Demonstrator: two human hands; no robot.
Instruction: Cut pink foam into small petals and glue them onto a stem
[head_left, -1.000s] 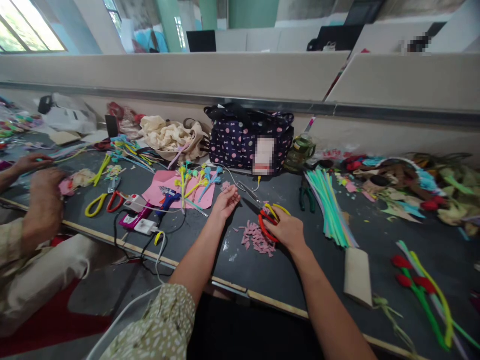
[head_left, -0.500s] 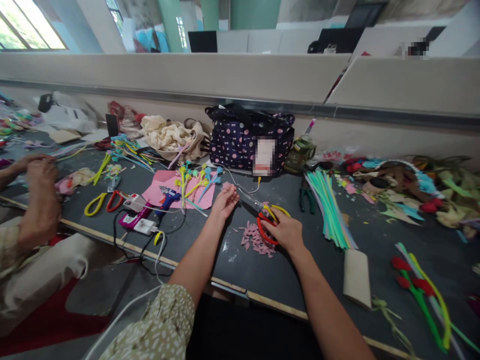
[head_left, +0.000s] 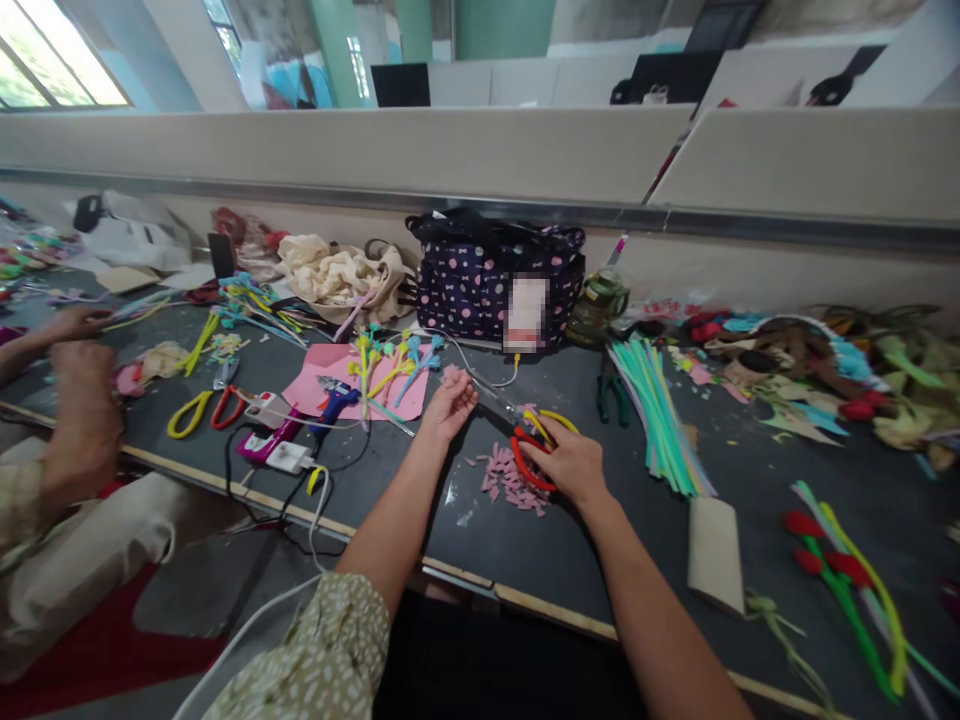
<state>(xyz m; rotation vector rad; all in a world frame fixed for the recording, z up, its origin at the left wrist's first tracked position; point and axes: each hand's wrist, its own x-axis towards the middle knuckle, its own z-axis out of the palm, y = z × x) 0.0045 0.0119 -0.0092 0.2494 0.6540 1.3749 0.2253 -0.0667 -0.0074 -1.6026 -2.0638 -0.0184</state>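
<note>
Right hand (head_left: 576,462) — fingers round one pair of scissors (head_left: 519,413); left hand (head_left: 448,410) — fingers about one pink piece (head_left: 454,375)

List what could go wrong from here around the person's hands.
The metal scissors with red and yellow loop handles, held in the right hand, point toward the left hand, so a slip might nick its fingertips.

The small, flat pink cut pieces lie loose near the scissors' handles; a passing hand could scatter them.
</note>
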